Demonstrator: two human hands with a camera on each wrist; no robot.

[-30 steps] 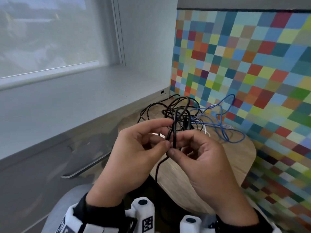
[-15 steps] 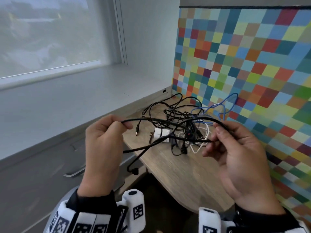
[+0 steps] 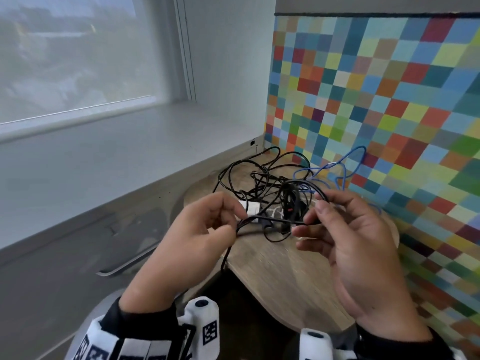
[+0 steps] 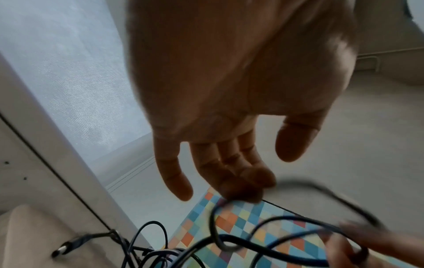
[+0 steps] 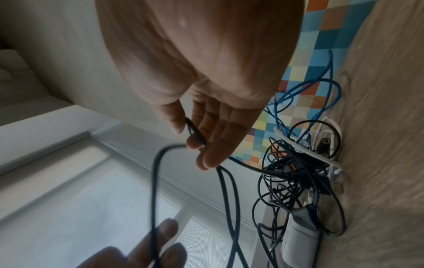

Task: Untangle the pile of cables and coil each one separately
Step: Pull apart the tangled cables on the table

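Note:
A tangled pile of cables (image 3: 275, 183) lies at the back of a small wooden table (image 3: 285, 276): thin black leads, a blue cable (image 3: 345, 165), a white cable and a white adapter (image 3: 252, 207). Both hands hover just in front of the pile, close together. My left hand (image 3: 231, 216) holds a black cable (image 3: 225, 258) in curled fingers, and its loose end hangs past the table edge. My right hand (image 5: 187, 136) pinches the same black cable (image 5: 154, 181) between thumb and forefinger. A slack loop of it sags between the hands. The left wrist view is blurred by motion.
A wall of coloured squares (image 3: 389, 100) stands close along the table's right side. A wide grey window sill (image 3: 104, 165) runs along the left and back. A curved metal bar (image 3: 122, 266) sits below the sill. A black barrel plug (image 4: 66, 246) lies at the pile's edge.
Half a second ago the hands were spread wide, stretching the black cable taut. Now they have come back together in front of the pile, and the cable hangs slack between them.

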